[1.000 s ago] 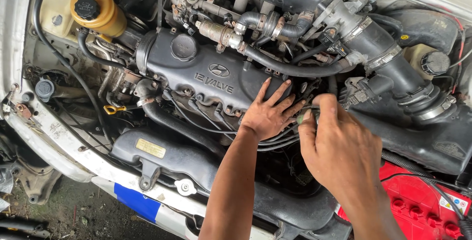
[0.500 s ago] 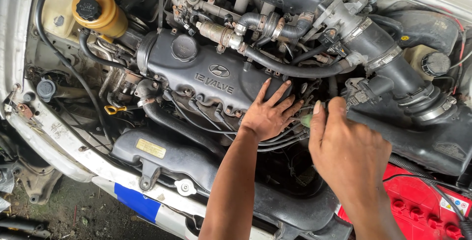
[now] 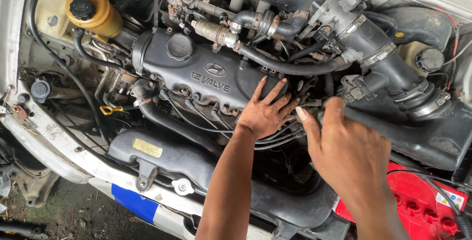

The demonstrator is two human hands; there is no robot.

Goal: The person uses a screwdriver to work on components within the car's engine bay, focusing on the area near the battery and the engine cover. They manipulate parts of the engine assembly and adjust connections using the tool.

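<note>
While left hand [image 3: 265,112] lies spread on the valve cover [image 3: 206,70], right-hand fingers [image 3: 307,122] pinch a connector [image 3: 314,105].

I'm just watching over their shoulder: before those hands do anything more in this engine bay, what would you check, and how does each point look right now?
1. Left hand braced flat on the valve cover: ok.
2. Right hand gripping a small part by the black cables: cannot tell what it is.
3. Oil filler cap seated: ok.
4. Yellow dipstick handle in place: ok.
5. Red battery close under the right forearm: not ok, contact seems possible.
</note>
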